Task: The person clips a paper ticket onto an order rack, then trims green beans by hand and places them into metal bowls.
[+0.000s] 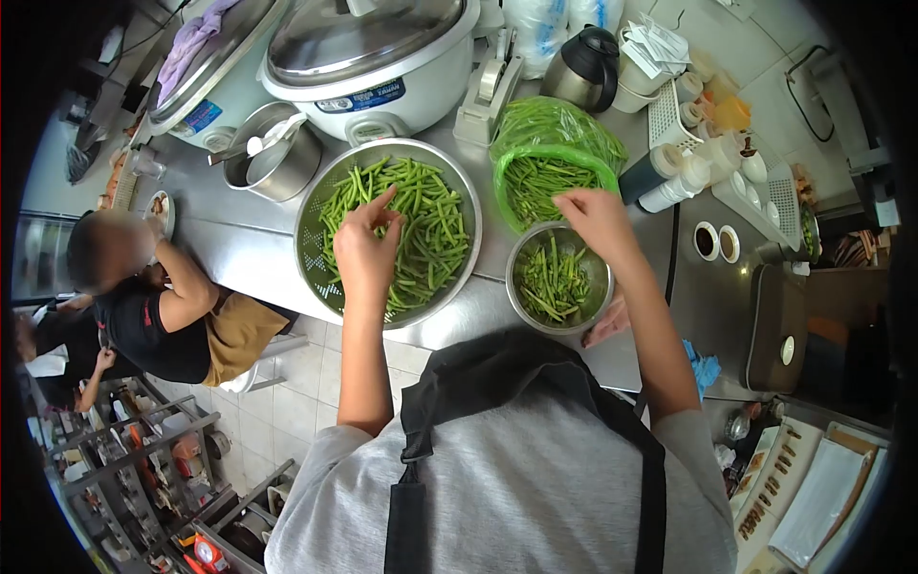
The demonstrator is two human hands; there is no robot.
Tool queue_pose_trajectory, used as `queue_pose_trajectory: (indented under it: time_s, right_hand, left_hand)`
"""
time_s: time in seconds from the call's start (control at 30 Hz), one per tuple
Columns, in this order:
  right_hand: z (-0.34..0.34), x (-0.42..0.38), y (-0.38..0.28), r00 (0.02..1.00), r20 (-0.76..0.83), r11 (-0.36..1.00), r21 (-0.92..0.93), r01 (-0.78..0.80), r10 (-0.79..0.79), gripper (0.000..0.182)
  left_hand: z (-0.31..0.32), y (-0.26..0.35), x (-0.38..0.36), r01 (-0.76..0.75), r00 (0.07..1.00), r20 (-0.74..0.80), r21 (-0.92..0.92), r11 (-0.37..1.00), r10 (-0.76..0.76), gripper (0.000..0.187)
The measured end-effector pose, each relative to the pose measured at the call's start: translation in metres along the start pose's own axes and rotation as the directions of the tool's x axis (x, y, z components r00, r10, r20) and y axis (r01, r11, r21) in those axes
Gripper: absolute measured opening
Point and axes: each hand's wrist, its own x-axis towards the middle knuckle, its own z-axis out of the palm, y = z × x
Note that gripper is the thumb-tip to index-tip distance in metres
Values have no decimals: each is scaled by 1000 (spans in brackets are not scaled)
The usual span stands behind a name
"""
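Fingertips [385,197] low over green beans [435,225]

The left hand [366,253], fingers bent and drawn narrow, hangs above the perforated steel colander [310,234], left of centre; whether it grips a bean, I cannot tell. The right hand [601,222], fingertips bunched near the mouth of the green plastic bag [564,124], upper centre, also hides any hold. Beneath it sits a small steel bowl [601,277] of shorter green pieces. A light pinch should avoid bruising; working low over the rims should limit strays.
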Motion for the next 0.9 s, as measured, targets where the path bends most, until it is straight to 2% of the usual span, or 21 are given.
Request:
queue_pose_trajectory:
  time_s: [0.03, 0.13, 0.17, 0.2, 0.23, 0.27, 0.33, 0.43, 0.53, 0.6, 0.63, 0.73, 0.77, 0.87, 0.9]
  right_hand:
    - [12, 21, 10, 998, -25, 998, -35, 58, -59, 27]
    - [42, 68, 25, 999, 18, 961, -276, -21, 27, 28]
    - [51, 77, 31, 1000, 15, 957, -290, -12, 17, 28]
    - [59, 85, 41, 1000, 13, 952, -305, -3, 8, 28]
    - [62, 90, 43, 1000, 11, 947, -321, 4, -1, 29]
    - [63, 92, 46, 1000, 10, 953, -303, -7, 10, 28]
    - [55, 79, 41, 999, 5, 962, -272, -40, 43, 28]
    - [31, 46, 32, 1000, -12, 986, -164, -30, 29, 25]
    - [6, 4, 17, 998, 55, 999, -4, -34, 34, 24]
    - [-7, -23, 6, 991, 99, 996, 3, -93, 92, 25]
    - [-10, -34, 4, 985, 121, 992, 7, -123, 121, 25]
    - [-12, -62, 6, 983, 123, 987, 69, -145, 136, 24]
    - [-14, -68, 4, 979, 158, 989, 38, -140, 133, 23]
    - [-14, -83, 0, 985, 114, 971, 187, -147, 127, 18]
    - [-14, -86, 0, 984, 128, 946, 286, -155, 123, 16]
  left_hand:
    - [1, 1, 1, 84, 996, -20, -77, 993, -86, 33]
    - [10, 17, 0, 72, 992, 118, -266, 961, -41, 30]
    - [9, 34, -3, 116, 976, 206, -190, 975, -76, 24]
    - [18, 40, -6, 172, 963, 247, -268, 948, -105, 20]
    - [28, 38, -10, 66, 971, 238, -244, 968, -7, 20]
    - [36, 36, -15, -40, 967, 235, -219, 975, 92, 20]
    - [43, 47, -18, -45, 942, 319, -182, 982, 103, 20]
    - [68, 45, -24, -135, 912, 344, -265, 955, 224, 17]
    - [77, 63, -26, -214, 870, 372, -305, 928, 323, 17]
    - [85, 76, -29, -305, 833, 368, -317, 898, 413, 20]
    - [90, 83, -32, -302, 825, 339, -411, 860, 451, 26]
    - [98, 105, -42, -410, 844, 188, -377, 831, 502, 30]
    - [102, 103, -47, -418, 821, 251, -346, 840, 513, 29]
    - [114, 86, -58, -420, 798, 261, -405, 812, 543, 25]
    - [113, 87, -57, -397, 825, 229, -416, 818, 517, 21]
